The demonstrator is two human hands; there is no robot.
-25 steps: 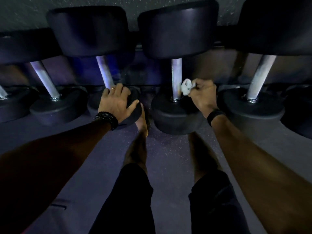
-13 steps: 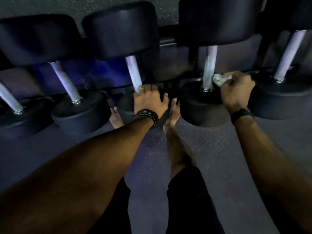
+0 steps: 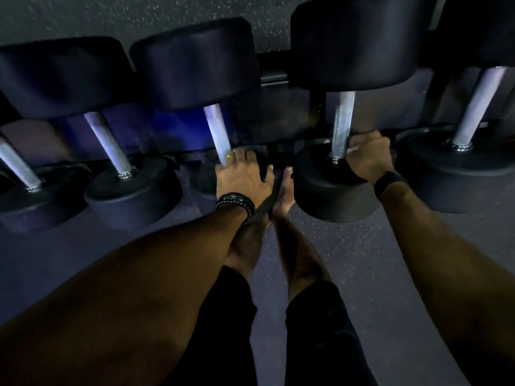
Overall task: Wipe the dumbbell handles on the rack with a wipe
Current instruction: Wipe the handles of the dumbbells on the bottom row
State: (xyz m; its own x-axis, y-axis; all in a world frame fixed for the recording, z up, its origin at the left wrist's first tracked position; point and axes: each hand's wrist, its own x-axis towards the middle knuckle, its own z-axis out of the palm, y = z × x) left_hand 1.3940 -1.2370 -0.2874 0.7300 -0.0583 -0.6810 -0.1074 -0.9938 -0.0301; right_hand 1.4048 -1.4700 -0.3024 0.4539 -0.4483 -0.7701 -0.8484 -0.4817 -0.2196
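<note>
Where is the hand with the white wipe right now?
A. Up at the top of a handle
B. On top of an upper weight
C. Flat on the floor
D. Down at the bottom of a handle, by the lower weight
D: the right hand presses the wipe against the lower end of the handle, just above the lower weight.

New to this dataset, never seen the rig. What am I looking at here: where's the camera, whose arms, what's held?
No robot here: a person wears one wide-angle camera on the head, looking down at their own arms, legs and bare feet. In front is a row of dumbbells on a low rack. The right hand is curled at the base of one metal handle, pressing a white wipe, mostly hidden by the fingers, against it. The left hand rests on the near head of the neighbouring dumbbell, by its handle, holding nothing. The floor is dark and speckled.
</note>
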